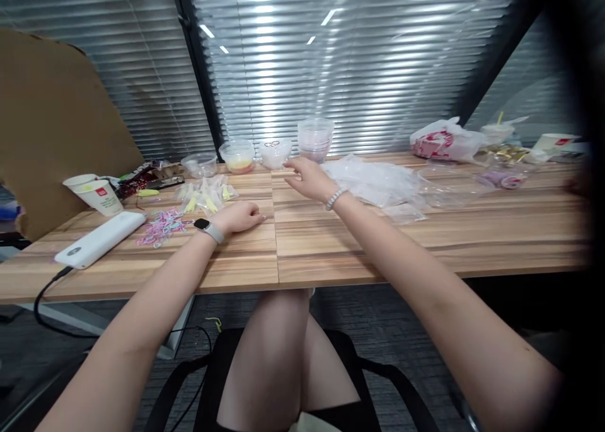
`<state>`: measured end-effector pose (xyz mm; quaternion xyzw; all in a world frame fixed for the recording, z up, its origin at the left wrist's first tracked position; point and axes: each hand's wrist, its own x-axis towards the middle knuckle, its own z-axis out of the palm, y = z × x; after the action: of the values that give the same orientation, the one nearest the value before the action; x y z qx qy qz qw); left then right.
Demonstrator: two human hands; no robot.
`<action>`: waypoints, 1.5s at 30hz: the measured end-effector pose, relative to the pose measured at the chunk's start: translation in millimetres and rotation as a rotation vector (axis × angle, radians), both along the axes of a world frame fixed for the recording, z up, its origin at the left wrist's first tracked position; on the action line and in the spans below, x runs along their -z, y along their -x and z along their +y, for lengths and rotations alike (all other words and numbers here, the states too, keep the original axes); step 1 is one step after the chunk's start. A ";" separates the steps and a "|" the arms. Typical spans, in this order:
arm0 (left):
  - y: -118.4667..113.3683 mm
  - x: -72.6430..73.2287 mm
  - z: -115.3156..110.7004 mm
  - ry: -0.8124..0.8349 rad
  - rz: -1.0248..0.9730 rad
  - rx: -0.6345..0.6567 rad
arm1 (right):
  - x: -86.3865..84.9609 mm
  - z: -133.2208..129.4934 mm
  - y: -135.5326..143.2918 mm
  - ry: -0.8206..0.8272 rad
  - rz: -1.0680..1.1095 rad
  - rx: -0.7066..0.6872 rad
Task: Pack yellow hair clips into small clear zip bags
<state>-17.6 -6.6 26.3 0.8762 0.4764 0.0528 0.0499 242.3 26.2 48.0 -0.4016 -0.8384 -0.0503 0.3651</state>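
Note:
My left hand (240,217) rests on the wooden table (246,262), fingers curled together; whether something small is between them is too small to tell. Beside it lie clear bags with yellow pieces (207,194) and a pile of small pastel pieces (163,227). My right hand (309,177) reaches over the table with fingers apart, holding nothing, just in front of a clear bowl (275,153) with dark-handled scissors in it. To its right are a stack of clear bowls (316,139) and a heap of clear plastic bags (373,179).
At the left stand paper cups (104,197), a white power bank (101,239) with a cable and a cardboard sheet (57,123). A bowl with yellow contents (237,157) is at the back. A red-and-white bag (444,140) sits back right.

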 end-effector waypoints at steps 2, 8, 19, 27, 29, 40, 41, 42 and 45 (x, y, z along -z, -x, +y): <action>1.3 2.2 2.2 -0.005 -0.009 0.006 | 24.1 12.3 2.5 0.036 -0.088 0.093; 2.6 4.1 3.6 -0.060 -0.037 0.048 | 61.4 -1.6 -4.8 0.150 -0.271 0.074; 0.6 4.2 -0.7 -0.120 -0.116 0.127 | 49.3 -39.2 40.9 0.072 -0.354 -0.117; -2.4 1.0 -4.4 -0.064 -0.158 0.148 | 42.4 -46.7 42.9 0.068 -0.353 -0.169; -4.3 0.2 -5.8 -0.072 -0.147 0.143 | 43.0 -46.1 44.2 0.054 -0.371 -0.199; -7.4 -1.9 -9.6 -0.074 -0.133 0.131 | 44.6 -43.7 44.8 0.048 -0.365 -0.201; -7.4 -1.8 -9.3 -0.073 -0.135 0.136 | 44.9 -42.9 43.8 0.049 -0.364 -0.203; -7.4 -1.7 -9.1 -0.073 -0.137 0.141 | 45.1 -42.2 42.8 0.052 -0.363 -0.204; -7.2 -2.1 -9.1 -0.078 -0.146 0.138 | 45.4 -40.7 40.1 0.065 -0.345 -0.203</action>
<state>-10.4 -15.8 28.3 0.9022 0.4074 0.1312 0.0540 202.2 -14.5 2.5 -0.3118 -0.9259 -0.0542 0.2060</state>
